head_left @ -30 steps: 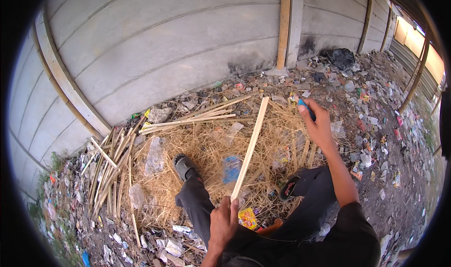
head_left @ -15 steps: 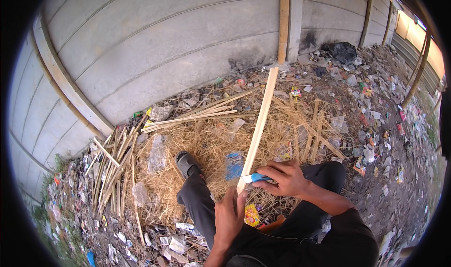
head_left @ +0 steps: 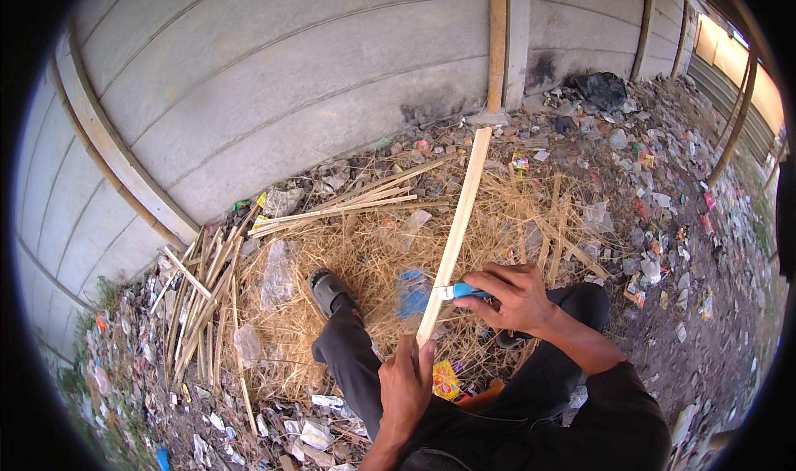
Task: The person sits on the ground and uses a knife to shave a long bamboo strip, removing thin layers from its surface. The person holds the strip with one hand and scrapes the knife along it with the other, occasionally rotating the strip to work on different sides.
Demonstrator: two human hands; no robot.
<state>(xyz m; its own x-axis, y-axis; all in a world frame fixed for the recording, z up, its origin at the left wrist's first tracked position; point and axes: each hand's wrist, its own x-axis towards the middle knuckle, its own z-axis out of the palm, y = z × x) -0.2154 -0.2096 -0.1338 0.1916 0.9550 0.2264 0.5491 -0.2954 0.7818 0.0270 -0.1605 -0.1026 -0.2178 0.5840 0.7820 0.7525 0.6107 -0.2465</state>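
Observation:
My left hand [head_left: 406, 378] pinches the near end of a long pale bamboo strip [head_left: 461, 226], which slants up and away toward the wall. A blue-handled cutter knife [head_left: 467, 290] is gripped in my right hand [head_left: 512, 298]. Its short blade rests across the strip, a little beyond my left fingers. Part of the handle is hidden in my right palm. Beneath the strip lie a blue plastic scrap [head_left: 412, 294] and a heap of straw-like shavings [head_left: 332, 243].
Bamboo strips lie in piles at the left [head_left: 207, 293] and near the wall [head_left: 348, 204]. A grey concrete wall [head_left: 290, 73] with a bamboo post [head_left: 496, 48] stands ahead. Litter [head_left: 663, 247] covers the ground on the right. My sandalled foot [head_left: 332, 291] rests on the shavings.
My right hand and the cutter knife have moved up along the strip, away from my left hand. The strip's far end has dipped slightly; my left hand keeps its grip.

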